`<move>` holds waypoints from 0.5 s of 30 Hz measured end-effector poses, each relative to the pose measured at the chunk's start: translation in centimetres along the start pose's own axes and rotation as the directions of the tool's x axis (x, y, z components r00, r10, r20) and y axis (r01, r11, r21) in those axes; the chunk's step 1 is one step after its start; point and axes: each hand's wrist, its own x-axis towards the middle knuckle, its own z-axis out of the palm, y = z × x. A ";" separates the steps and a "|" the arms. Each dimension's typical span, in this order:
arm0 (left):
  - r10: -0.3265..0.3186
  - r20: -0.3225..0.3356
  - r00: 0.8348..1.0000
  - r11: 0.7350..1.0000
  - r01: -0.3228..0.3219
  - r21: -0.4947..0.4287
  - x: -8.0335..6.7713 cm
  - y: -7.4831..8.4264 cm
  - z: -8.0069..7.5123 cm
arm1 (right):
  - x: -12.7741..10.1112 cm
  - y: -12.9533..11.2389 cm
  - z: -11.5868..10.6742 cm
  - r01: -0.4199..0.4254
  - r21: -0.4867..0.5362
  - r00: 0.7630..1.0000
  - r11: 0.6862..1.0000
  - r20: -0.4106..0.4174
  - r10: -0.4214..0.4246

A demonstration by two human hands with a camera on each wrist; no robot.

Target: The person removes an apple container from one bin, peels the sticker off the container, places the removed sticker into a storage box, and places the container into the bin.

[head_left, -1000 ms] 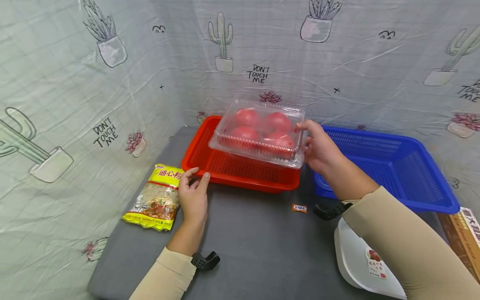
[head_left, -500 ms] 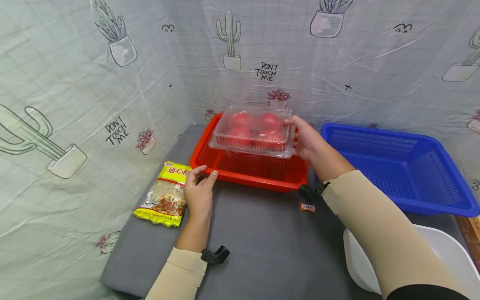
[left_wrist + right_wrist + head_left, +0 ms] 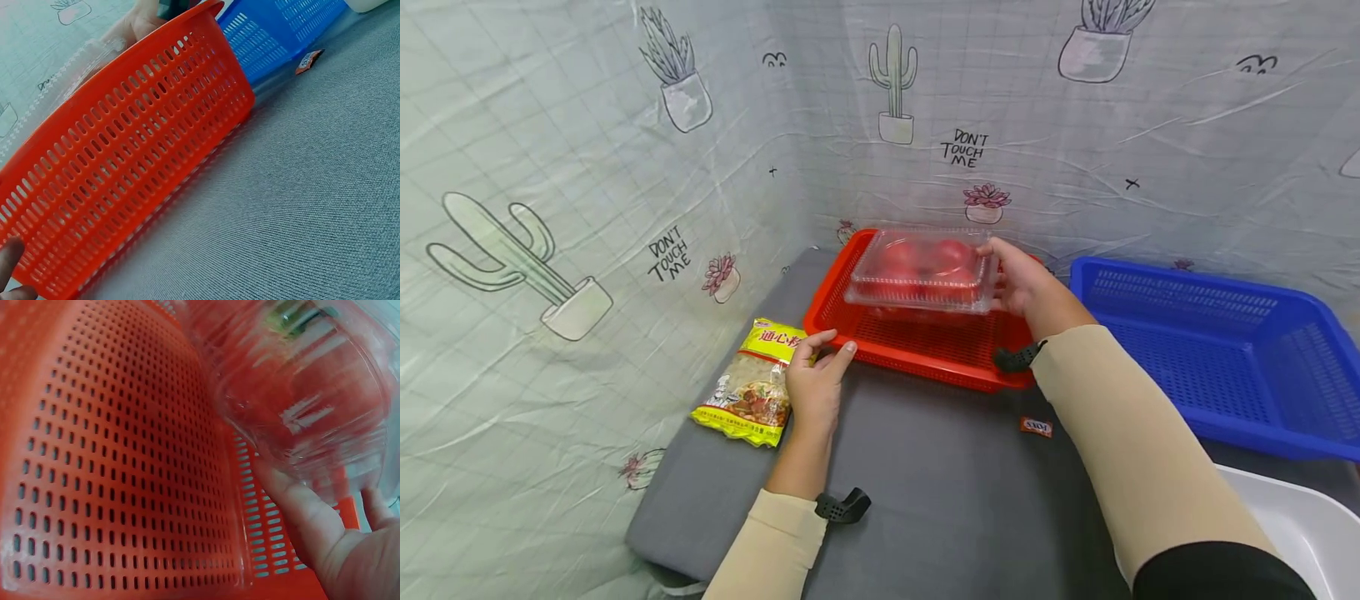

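Observation:
My right hand (image 3: 1021, 279) grips the right end of a clear plastic box of tomatoes (image 3: 917, 275). The box sits over the back part of the red basket (image 3: 917, 357), lid up and slightly tilted. In the right wrist view, thumb and fingers spread round the end of the tomato box (image 3: 300, 394), above the perforated basket floor (image 3: 125, 456). A green stem shows through the plastic. My left hand (image 3: 815, 387) holds the basket's front left corner, thumb on the front side. In the left wrist view only fingertips (image 3: 9, 259) show, against the basket wall.
A yellow bag of macaroni (image 3: 751, 383) lies left of the basket, beside my left hand. A blue basket (image 3: 1225, 367) stands on the right. In front are a small orange-wrapped sweet (image 3: 1036, 427) and a white tub (image 3: 1292, 517). Patterned cloth hangs behind and left.
The tomato box has come down and back into the red basket's opening, in my right hand. My left hand stays at the basket corner. The head view has turned slightly right-to-left across the scene.

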 end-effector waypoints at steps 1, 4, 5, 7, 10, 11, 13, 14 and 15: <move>0.004 -0.004 1.000 1.000 -0.004 0.000 0.0 0.0 0.0 | 0.2 -0.1 0.1 -0.002 -0.004 1.000 1.000 0.006 0.002; 0.015 -0.009 1.000 1.000 -0.015 0.010 0.0 0.1 0.0 | 0.9 0.0 0.0 -0.016 0.002 1.000 1.000 0.021 0.016; 0.015 -0.009 1.000 1.000 -0.015 0.015 0.0 0.2 0.0 | 1.1 0.1 -0.1 -0.024 0.004 0.999 1.000 0.026 0.024; 0.015 -0.008 1.000 1.000 -0.014 0.025 0.0 0.2 -0.1 | 1.6 0.4 -0.2 -0.045 0.008 0.998 0.999 0.033 0.044; 0.014 -0.008 1.000 0.999 -0.014 0.033 0.0 0.1 -0.1 | 2.2 1.1 -0.2 -0.065 0.011 0.997 0.998 0.044 0.064; 0.011 -0.008 1.000 0.999 -0.010 0.033 0.0 0.1 -0.1 | 2.3 1.3 -0.2 -0.068 0.010 0.996 0.998 0.050 0.067; 0.011 -0.010 1.000 0.999 -0.011 0.033 0.0 0.0 -0.1 | 2.4 1.6 -0.1 -0.069 0.010 0.996 0.998 0.056 0.069; 0.012 -0.013 1.000 1.000 -0.011 0.030 0.0 0.0 -0.2 | 2.4 1.7 0.0 -0.071 0.014 0.996 0.997 0.061 0.070; 0.012 -0.014 1.000 1.000 -0.012 0.026 0.0 -0.1 -0.2 | 2.4 1.8 0.1 -0.073 0.022 0.995 0.997 0.065 0.072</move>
